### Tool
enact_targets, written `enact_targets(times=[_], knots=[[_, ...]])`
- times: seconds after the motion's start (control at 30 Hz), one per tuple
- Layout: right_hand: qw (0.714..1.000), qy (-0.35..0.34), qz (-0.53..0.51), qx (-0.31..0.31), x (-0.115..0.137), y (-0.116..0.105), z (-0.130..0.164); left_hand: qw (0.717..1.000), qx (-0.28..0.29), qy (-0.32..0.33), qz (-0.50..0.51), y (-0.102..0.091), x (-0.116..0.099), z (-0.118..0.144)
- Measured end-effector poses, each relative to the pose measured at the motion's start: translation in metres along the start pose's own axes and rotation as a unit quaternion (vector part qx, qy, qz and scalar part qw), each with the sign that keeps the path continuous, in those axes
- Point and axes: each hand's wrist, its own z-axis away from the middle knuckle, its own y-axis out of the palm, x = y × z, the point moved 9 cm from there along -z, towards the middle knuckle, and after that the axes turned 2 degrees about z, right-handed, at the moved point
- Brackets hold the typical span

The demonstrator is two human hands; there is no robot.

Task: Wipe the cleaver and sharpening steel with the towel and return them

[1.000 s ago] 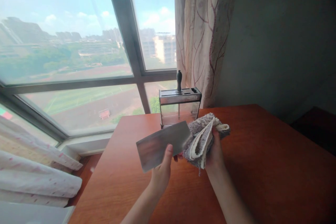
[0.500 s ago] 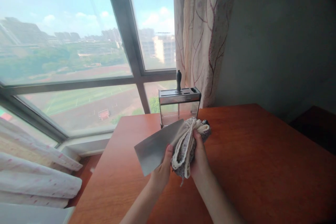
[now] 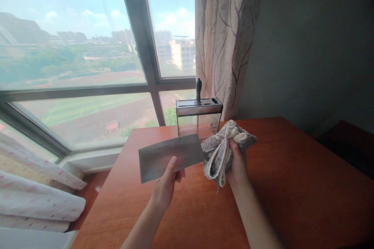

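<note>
My left hand (image 3: 166, 183) grips a cleaver by its broad, flat steel blade (image 3: 169, 157), thumb on the near face and fingertips curled at the lower edge. The blade points left above the table. At its right end it meets a bunched grey and white cloth (image 3: 216, 159), and a handle there cannot be clearly made out. My right hand (image 3: 238, 163) is closed around this cloth, thumb on top. Behind both hands stands a knife holder (image 3: 198, 109) with clear sides, a metal-framed top with slots, and one dark handle (image 3: 198, 89) rising from it.
The reddish-brown wooden table (image 3: 292, 186) spreads below my hands. A large window (image 3: 76, 58) stands beyond it, with a patterned curtain (image 3: 224, 39) at the back and a pale curtain (image 3: 37, 198) at the lower left. A dark wall (image 3: 306, 46) is on the right.
The right hand has moved right and up with the cloth, baring the blade's right end. My left hand has shifted left, and the blade now lies more level.
</note>
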Motion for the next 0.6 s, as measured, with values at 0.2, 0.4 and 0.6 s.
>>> enact_targets(times=[0.2,0.4,0.6], knots=[[0.978,-0.101,0.172,0.055,0.029,0.000,0.000,0.993,-0.019,-0.034,0.115,-0.011,-0.002,-0.010],[0.887,-0.184,0.344,0.246,0.044,0.019,0.005,0.998,-0.024,-0.004,0.062,-0.017,-0.007,-0.013],[0.825,-0.247,0.386,0.330,0.072,0.044,0.035,0.994,-0.071,-0.007,0.085,-0.023,-0.010,-0.017]])
